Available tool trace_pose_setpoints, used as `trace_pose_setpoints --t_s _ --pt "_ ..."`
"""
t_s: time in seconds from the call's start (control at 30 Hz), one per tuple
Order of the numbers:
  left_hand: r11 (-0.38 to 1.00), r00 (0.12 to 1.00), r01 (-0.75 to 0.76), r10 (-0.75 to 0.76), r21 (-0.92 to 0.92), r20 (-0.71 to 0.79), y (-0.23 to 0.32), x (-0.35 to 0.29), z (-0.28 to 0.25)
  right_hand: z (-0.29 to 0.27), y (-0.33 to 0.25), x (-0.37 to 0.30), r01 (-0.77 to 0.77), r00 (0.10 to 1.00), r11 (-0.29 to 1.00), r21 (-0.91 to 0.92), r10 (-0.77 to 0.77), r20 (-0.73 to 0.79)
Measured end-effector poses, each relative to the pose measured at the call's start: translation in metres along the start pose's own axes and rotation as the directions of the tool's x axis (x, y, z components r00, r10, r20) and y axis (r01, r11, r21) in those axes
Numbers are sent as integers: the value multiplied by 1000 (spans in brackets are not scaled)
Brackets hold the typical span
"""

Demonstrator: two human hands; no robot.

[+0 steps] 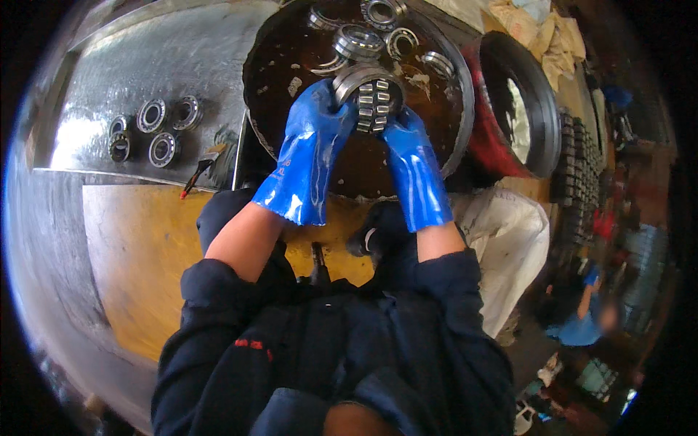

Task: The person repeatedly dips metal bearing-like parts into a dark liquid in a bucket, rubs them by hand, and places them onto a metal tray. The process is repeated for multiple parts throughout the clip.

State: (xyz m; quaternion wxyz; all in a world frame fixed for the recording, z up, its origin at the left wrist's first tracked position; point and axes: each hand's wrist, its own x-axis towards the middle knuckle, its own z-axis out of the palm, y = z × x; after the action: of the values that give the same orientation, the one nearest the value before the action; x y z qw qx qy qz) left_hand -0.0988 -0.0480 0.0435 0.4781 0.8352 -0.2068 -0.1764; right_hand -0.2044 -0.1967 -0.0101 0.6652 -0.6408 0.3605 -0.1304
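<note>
Gloved fingers (pixel 411 122), half curled, curve over the wide, dark tub (pixel 467 102) at twelve o'clock, as I follow remotely. Near its middle, between both hands, is a steel bearing (pixel 367 100), its rollers (pixel 382 109) apparently tilted within the outer ring (pixel 352 78). Even support and slow turning, kept low, should serve best, I judge. My left hand (pixel 318 116) grips the bearing around nine o'clock, my right hand (pixel 406 138) around four, fingers spread to its width; some fingertips are hidden.

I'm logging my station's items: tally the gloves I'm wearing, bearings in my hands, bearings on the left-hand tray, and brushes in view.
Gloves: 2
Held bearing: 1
Bearings on tray: 5
Brush: 1
Total: 9
</note>
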Motion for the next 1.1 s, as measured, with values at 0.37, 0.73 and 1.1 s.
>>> trace_pose_setpoints --t_s 0.37,0.73,1.1 --pt "989 978 119 -100 -92 184 1 -14 1 -10 -41 -19 156 837 379 -912 -541 -82" --pt "972 961 175 -134 -159 242 -35 -4 11 -21 -10 1 15 1000 789 -614 3 28" --pt "816 911 217 28 -537 411 -23 -11 -3 -24 -47 -21 5 994 839 -544 53 91"
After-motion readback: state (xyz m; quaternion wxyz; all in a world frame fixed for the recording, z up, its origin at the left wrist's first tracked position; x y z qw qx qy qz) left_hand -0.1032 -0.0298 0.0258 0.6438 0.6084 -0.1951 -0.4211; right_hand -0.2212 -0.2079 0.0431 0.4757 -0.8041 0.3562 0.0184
